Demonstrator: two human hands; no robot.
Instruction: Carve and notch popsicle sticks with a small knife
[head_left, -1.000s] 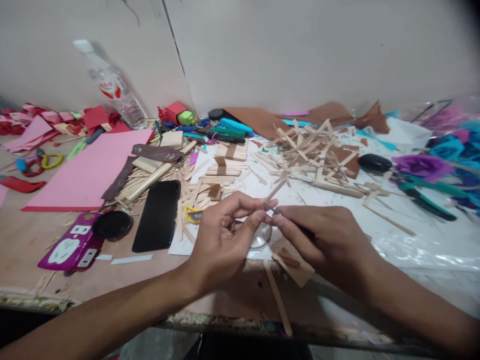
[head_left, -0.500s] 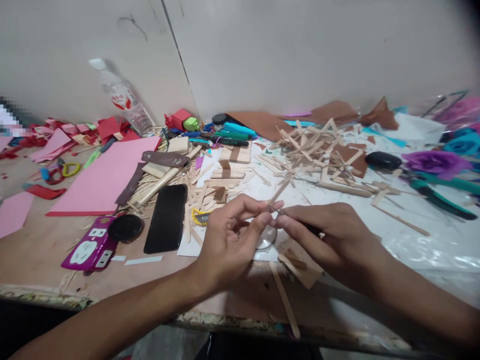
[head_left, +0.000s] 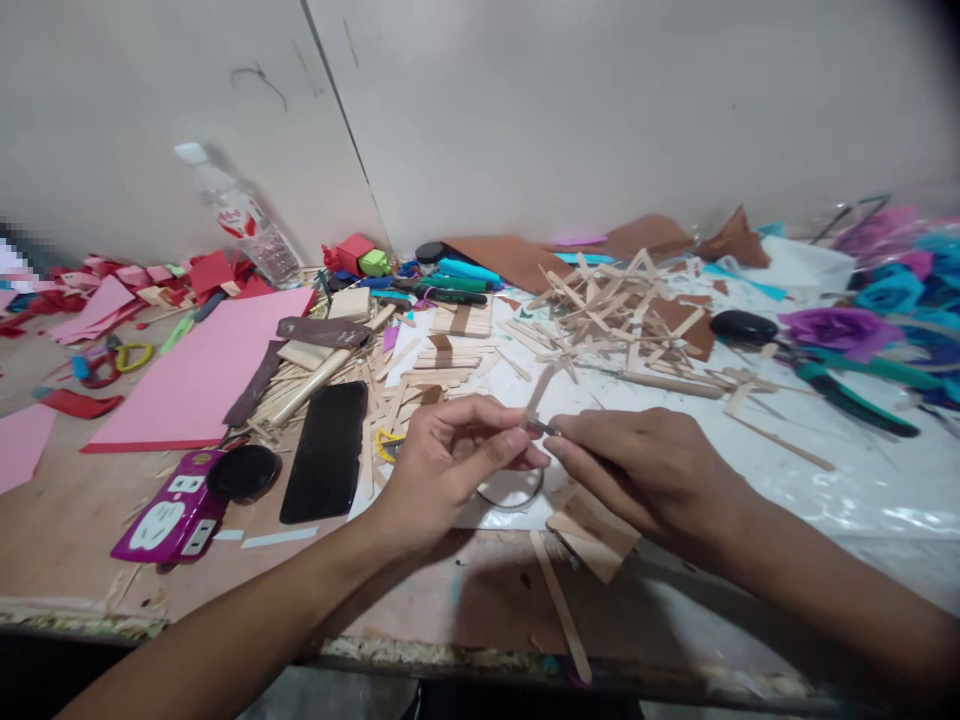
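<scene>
My left hand [head_left: 442, 465] pinches a craft stick [head_left: 541, 390] between thumb and fingers, its upper end pointing up and away from me. From the other side, my right hand [head_left: 667, 465] grips a slim craft knife [head_left: 544, 428]; its metal tip meets the stick close to my left fingertips. Most of the knife is hidden inside the right hand. Below the hands lies a round clear dish [head_left: 516, 493], partly covered by my left fingers. Nearer to me are a small stack of wooden pieces [head_left: 607, 555] and a loose craft stick [head_left: 562, 610].
A phone [head_left: 324, 452], a purple power strip [head_left: 169, 515] and a black round lid [head_left: 243, 472] lie at left. Behind are piled craft sticks [head_left: 622, 310], a pink paper sheet [head_left: 202, 370] and a plastic bottle [head_left: 247, 225]. Green-handled pliers [head_left: 855, 400] lie right.
The craft stick stands more upright, and the knife's metal tip shows more clearly against it. Both hands stay close together. The whole view has shifted slightly.
</scene>
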